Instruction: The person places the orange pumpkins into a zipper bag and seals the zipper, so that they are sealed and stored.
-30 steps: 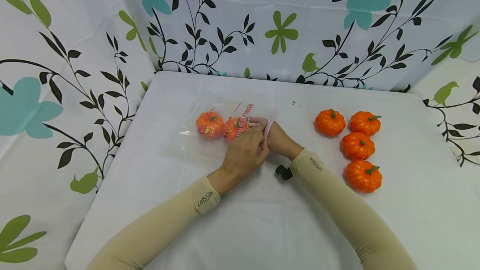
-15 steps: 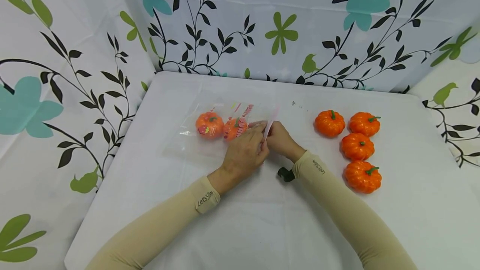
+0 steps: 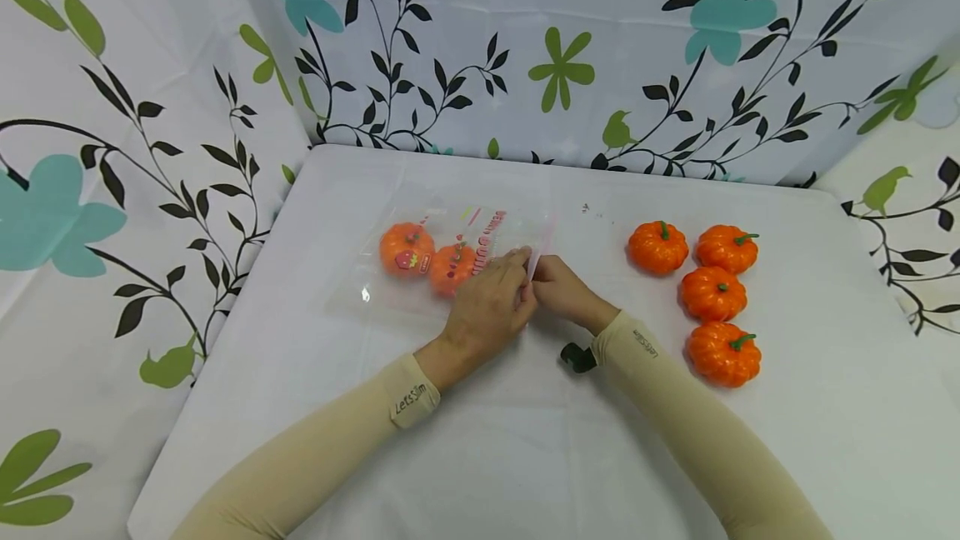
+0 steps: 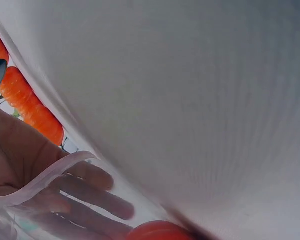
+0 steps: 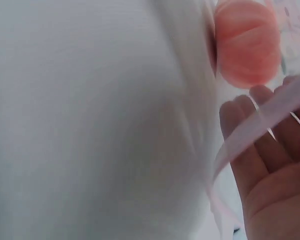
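Note:
A clear zip bag [image 3: 390,302] with pink printing lies on the table, its mouth facing right. Inside are two small orange pumpkins [image 3: 405,250], side by side. My left hand [image 3: 487,300] holds the bag near its mouth, fingers at the pink zip strip [image 5: 265,120]. At the opening is my right hand [image 3: 564,288], partly hidden behind the strip. The right wrist view shows its fingers [image 5: 250,150] straight, reaching past the strip, with a pumpkin [image 5: 247,45] just beyond their tips. Nothing is gripped in that hand.
Several more orange pumpkins [image 3: 714,294] stand grouped on the right of the white table [image 3: 480,457]. Below the right wrist shows a small black wrist camera [image 3: 577,357]. Leaf-patterned cloth [image 3: 450,40] hangs around the table.
The two pumpkins in the bag have shifted left and slightly apart from the hands. My right hand has drawn back a little to the right and down; the left stays at the mouth.

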